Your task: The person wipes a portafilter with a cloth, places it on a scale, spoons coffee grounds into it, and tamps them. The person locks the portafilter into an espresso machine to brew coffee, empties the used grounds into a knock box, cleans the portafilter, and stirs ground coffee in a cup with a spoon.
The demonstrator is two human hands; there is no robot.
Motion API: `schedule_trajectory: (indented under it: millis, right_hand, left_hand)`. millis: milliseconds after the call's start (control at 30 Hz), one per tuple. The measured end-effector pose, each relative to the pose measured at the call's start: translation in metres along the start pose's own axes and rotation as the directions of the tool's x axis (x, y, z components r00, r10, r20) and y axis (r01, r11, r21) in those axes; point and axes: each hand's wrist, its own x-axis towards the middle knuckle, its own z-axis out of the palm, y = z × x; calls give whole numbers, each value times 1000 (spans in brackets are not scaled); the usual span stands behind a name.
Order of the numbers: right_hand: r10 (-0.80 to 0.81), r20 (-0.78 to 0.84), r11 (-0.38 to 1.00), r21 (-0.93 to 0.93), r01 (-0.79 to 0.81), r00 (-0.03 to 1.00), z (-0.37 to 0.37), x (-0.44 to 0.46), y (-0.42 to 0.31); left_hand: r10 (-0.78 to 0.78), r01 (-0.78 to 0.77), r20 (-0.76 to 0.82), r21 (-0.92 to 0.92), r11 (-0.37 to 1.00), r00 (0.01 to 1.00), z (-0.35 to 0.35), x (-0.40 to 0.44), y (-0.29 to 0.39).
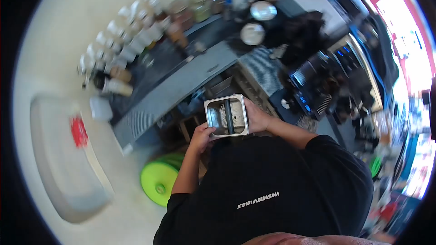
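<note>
Two hands hold a metal container in front of the bench

The black shirt of the person fills the lower part of the view. Ahead, the grey-edged bench runs diagonally, with a row of white-topped bottles along its far left side and lidded jars farther along. To the right stands a dark machine with blue lit displays. A bright green round object with a central knob sits low, left of the person.

The square metal container is between the person's body and the bench, its open top facing up. The right hand grips its right side; the left hand grips its near left corner, thumb on the rim. A dark bar spans the opening, and small dark specks dot the inside.
</note>
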Motion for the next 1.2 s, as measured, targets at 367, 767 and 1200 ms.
schedule_trajectory:
  millis: [367,767,1200]
  right_hand:
    - [590,-259,791,379,-481,765,-54,-220,3]
    - [833,-445,553,663,-505,329,-14,-311,35]
    - [836,-538,528,738,-420,106,-6,-259,53]
  left_hand:
    - [207,-204,-134,37,978,969,178,120,19]
    - [259,-288,-222,-109,951,940,260,196,27]
    - [162,-189,-163,-166,968,973,278,224,35]
